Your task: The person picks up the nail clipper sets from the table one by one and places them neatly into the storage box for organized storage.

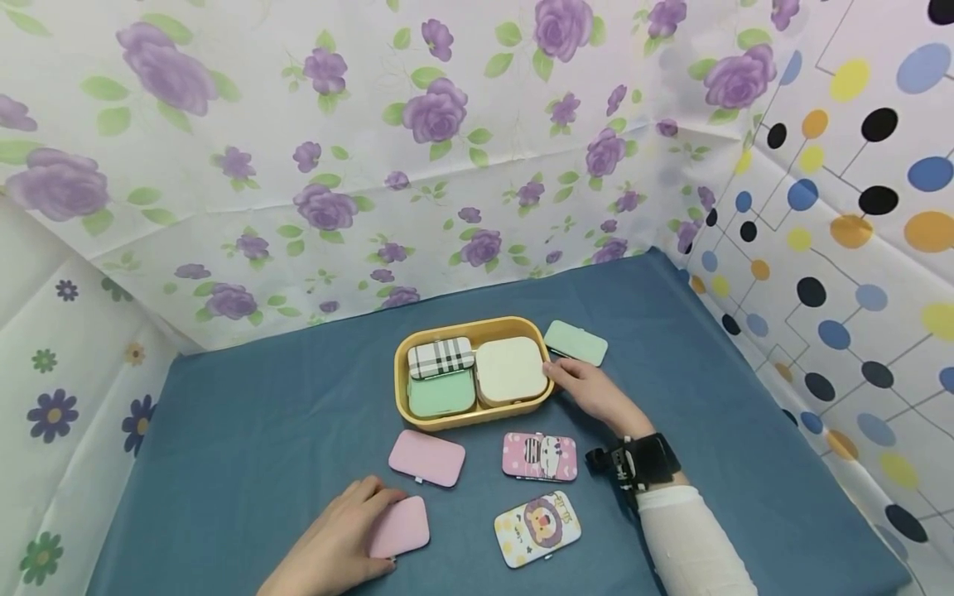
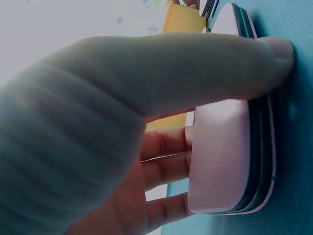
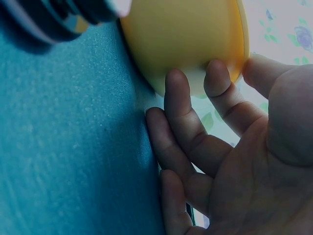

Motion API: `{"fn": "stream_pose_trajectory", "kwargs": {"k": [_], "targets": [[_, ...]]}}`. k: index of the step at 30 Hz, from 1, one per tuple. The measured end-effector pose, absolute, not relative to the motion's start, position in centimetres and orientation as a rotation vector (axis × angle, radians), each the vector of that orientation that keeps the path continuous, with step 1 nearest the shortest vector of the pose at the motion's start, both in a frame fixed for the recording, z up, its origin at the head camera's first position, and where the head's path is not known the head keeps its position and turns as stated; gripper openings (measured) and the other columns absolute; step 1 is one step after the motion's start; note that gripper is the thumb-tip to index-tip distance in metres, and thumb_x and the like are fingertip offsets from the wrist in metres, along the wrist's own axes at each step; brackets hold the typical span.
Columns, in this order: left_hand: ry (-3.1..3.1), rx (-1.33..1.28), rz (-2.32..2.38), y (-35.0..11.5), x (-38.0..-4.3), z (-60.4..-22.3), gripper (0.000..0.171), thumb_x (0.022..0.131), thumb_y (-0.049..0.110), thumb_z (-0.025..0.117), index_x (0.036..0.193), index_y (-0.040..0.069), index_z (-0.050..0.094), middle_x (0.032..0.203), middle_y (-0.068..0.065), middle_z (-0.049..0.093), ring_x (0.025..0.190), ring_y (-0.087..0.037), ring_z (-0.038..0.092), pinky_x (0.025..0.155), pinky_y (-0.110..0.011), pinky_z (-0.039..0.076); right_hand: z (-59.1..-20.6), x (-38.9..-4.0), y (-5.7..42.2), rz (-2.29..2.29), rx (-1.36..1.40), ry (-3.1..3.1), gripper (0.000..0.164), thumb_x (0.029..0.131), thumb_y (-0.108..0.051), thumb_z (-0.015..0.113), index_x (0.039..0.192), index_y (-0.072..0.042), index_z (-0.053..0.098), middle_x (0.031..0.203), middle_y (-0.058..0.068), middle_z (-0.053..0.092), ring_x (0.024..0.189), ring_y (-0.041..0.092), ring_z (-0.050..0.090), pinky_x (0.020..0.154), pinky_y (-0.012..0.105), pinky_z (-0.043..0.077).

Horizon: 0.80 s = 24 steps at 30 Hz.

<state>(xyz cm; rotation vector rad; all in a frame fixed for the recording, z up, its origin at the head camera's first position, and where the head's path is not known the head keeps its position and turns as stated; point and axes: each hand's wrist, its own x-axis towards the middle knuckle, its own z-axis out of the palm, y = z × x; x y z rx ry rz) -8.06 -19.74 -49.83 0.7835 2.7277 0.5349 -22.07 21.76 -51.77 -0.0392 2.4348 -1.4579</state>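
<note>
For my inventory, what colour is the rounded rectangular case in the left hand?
Light pink on top; the head view shows the case best.

The blue cloth (image 1: 253, 430) carries a yellow basket (image 1: 455, 422) and flat cases (image 1: 537, 530) (mint, plain pink, patterned pink, lion-printed).

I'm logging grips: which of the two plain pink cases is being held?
The plain pink case gripped by the left hand, farther from the yellow basket. The other plain pink case lies untouched, nearer the basket.
</note>
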Motion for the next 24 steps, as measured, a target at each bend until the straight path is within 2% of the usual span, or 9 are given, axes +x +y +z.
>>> {"fn": "stream_pose_trajectory", "kwargs": {"k": [24], "targets": [[2.736, 0.835, 0.569, -19.74, -8.03, -49.61, 0.068, 0.066, 0.027, 0.089, 0.128, 0.026, 0.061, 0.109, 0.016, 0.049, 0.098, -0.006, 0.047, 0.084, -0.040, 0.046, -51.88, -22.07, 21.80, -1.460, -0.030, 2.433, 0.052, 0.094, -0.068, 0.049, 0.098, -0.020, 0.067, 0.102, 0.006, 0.060, 0.095, 0.026, 0.055, 0.080, 0.041, 0.037]]}}
